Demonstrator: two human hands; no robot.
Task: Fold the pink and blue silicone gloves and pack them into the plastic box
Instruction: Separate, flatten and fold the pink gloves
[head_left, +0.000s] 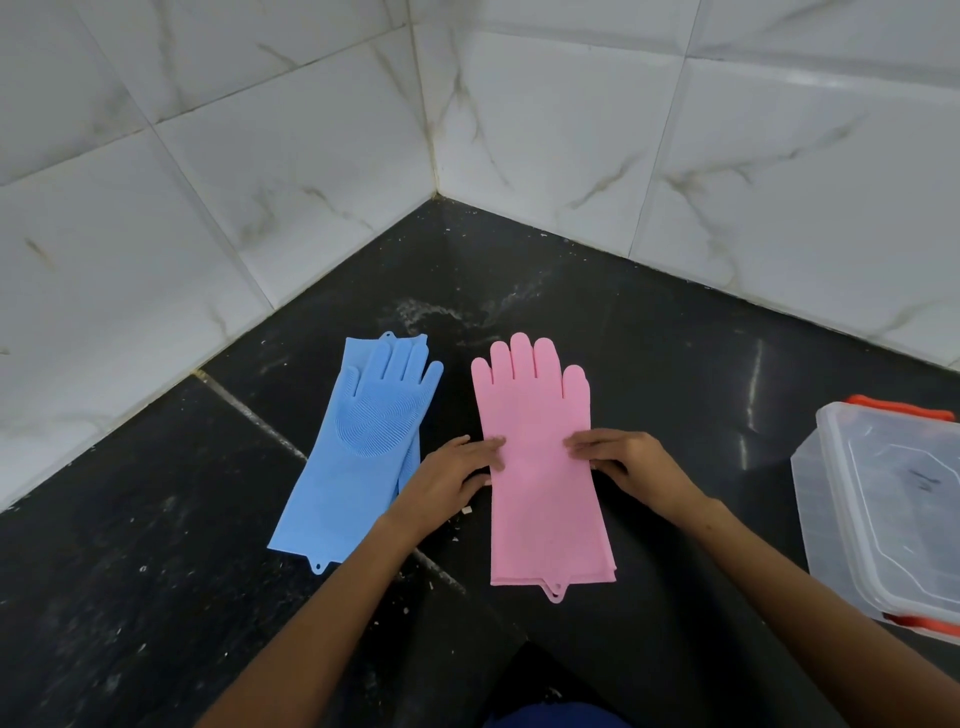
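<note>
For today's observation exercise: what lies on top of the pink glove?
Both hands rest on the pink glove: left hand at its left edge, right hand at its right. Whatever is under their fingers is covered.

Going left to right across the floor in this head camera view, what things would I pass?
Blue gloves → left hand → pink gloves → right hand → plastic box, lid on.

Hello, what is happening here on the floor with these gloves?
A person is on a dark tiled floor in a corner, working on the pink gloves, which lie flat, fingers toward the wall. The left hand and right hand rest on their two sides at the middle; no fold is made yet. The blue gloves lie flat to the left, untouched. The plastic box stands to the right, lid on.
</note>
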